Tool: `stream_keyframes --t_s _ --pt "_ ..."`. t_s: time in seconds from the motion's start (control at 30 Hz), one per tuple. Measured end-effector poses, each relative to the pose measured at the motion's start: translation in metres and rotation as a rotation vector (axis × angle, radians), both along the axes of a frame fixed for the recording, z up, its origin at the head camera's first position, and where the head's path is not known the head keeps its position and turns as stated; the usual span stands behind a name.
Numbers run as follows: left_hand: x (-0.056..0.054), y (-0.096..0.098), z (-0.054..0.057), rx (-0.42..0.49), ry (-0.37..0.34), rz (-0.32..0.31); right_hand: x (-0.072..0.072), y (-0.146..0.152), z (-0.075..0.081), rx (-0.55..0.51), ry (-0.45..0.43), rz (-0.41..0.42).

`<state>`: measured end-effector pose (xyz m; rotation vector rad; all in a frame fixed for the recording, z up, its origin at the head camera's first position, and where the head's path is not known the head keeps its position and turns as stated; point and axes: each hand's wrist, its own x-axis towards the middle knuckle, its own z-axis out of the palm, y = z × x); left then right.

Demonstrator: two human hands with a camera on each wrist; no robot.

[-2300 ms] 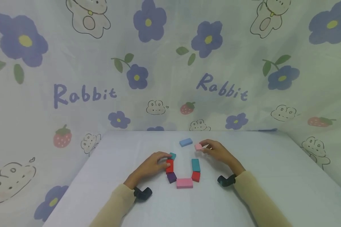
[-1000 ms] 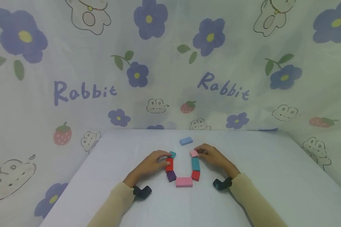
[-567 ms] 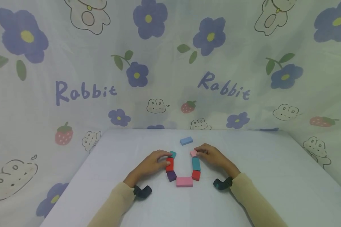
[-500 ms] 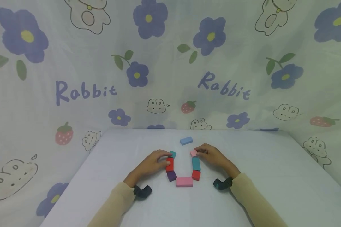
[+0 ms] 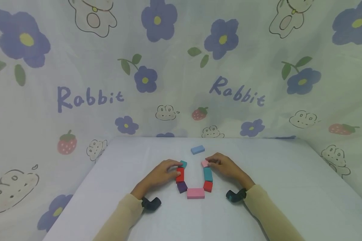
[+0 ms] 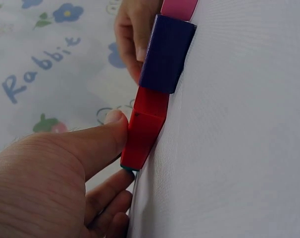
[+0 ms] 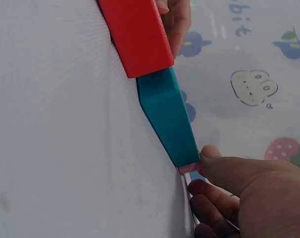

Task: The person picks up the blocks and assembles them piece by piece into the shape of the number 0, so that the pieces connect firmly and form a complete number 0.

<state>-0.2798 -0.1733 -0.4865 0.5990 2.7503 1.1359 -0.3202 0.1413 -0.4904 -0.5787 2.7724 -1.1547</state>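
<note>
Small coloured blocks form a U on the white table in the head view. My left hand (image 5: 163,172) rests its thumb on the red oblong block (image 5: 180,174) and its forefinger on the small teal block (image 5: 183,164) at the left tip. My right hand (image 5: 224,164) pinches a small pink block (image 5: 204,163) at the far end of the teal oblong block (image 5: 208,174). In the right wrist view, only a sliver of that pink block (image 7: 188,168) shows. A purple block (image 5: 182,187), a pink oblong block (image 5: 195,193) and a red block (image 5: 208,186) make the curve.
A light blue oblong block (image 5: 197,149) lies alone beyond the U, between its two tips. Behind the table (image 5: 259,150) hangs a printed cloth (image 5: 181,83) with flowers and rabbits. Each wrist wears a black camera (image 5: 152,203).
My right hand has brought the small pink block nearer and leftward to the end of the teal oblong block; lately it has hardly moved. The left hand keeps its place.
</note>
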Motion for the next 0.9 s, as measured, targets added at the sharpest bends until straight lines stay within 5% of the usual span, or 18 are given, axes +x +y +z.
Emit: stream_keyframes --t_s 0.9 --pt "0.0053 0.0008 -0.0007 0.015 0.018 -0.01 0.0008 0.0015 -0.0029 0.0 0.02 0.007"
